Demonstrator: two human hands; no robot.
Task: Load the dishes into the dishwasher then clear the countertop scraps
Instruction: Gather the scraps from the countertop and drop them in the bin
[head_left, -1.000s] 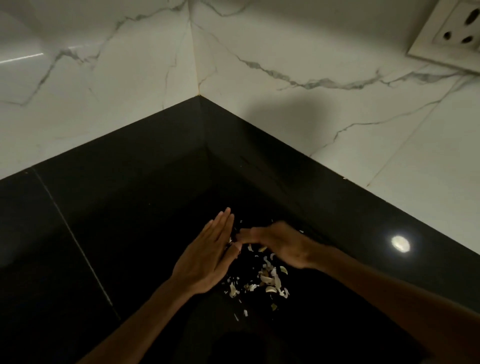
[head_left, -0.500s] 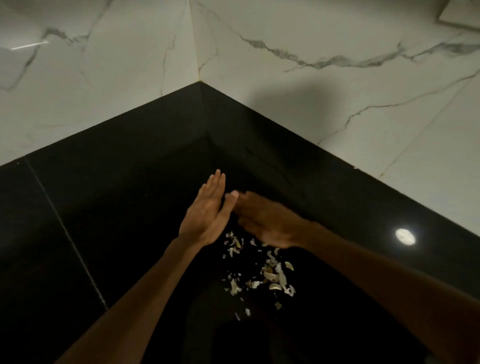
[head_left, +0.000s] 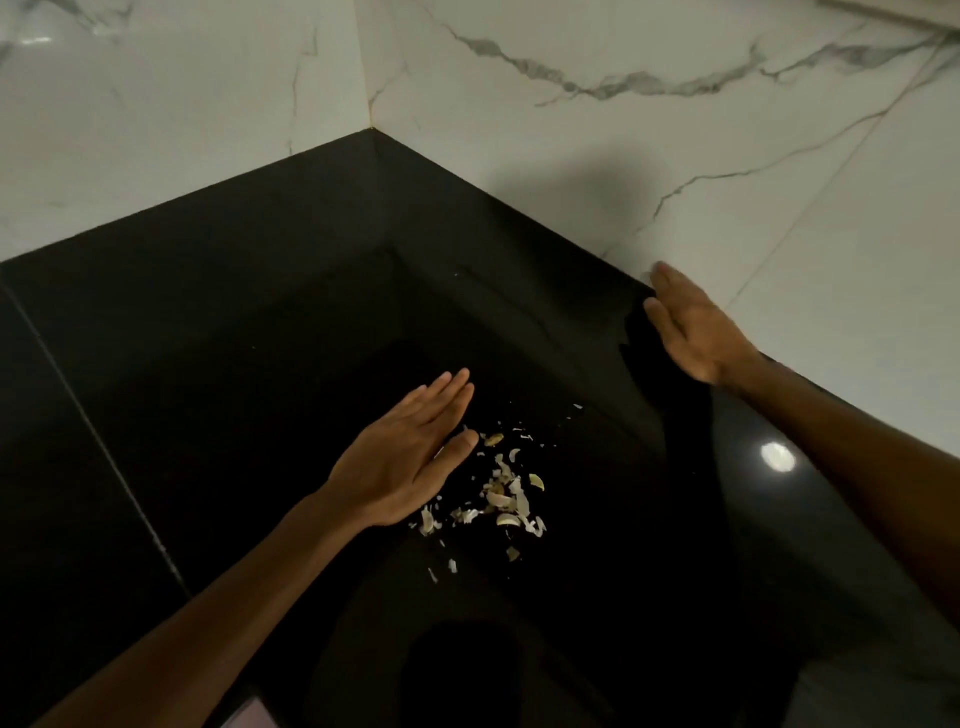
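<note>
left hand (head_left: 402, 457) flat beside scraps (head_left: 501, 493) — perhaps touching.

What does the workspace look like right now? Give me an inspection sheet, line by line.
Surface: glossy black countertop in a corner; a lamp reflection on its right.
Job's things: pale scraps loosely scattered in a patch; no dishes or dishwasher in view.
Clutter: nothing seen beyond a pale object's corner at the bottom edge, unidentifiable.
Hands: left hand flat, fingers straight, beside the scraps; right hand open, by the wall, apart from the scraps.
Cables: nothing seen.
Surroundings: white veined marble wall tiles on both sides.
</note>
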